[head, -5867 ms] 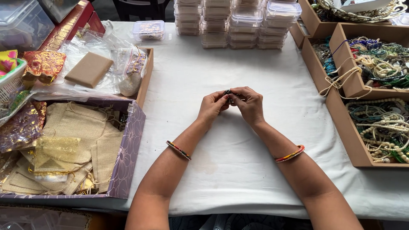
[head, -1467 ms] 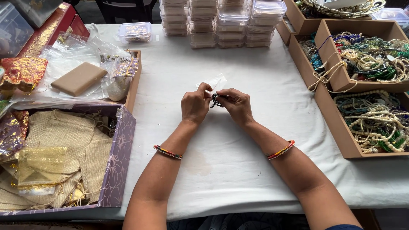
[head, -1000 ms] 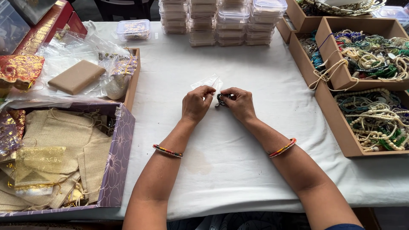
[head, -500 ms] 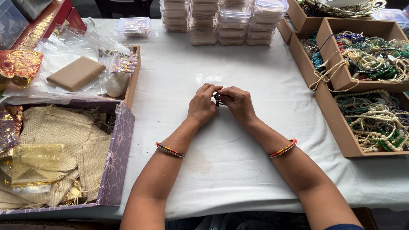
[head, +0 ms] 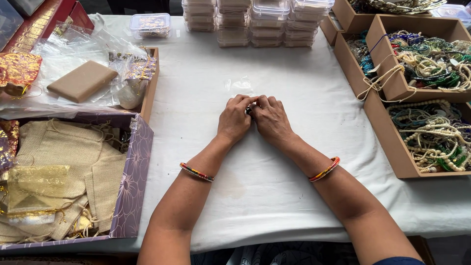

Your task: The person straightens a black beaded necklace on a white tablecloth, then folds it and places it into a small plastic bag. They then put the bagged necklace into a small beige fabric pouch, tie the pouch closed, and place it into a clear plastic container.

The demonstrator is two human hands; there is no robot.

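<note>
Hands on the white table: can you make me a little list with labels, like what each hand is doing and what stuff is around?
left hand: fingers bent, pinching a small dark item together with the other hand
right hand: fingertips meet the left hand's on the same item
item: too small to identify
wrists: a colourful bangle on each
table: white cloth
right side: cardboard boxes of beaded strings
left side: purple box of burlap pouches
far edge: stacked clear plastic containers
</note>
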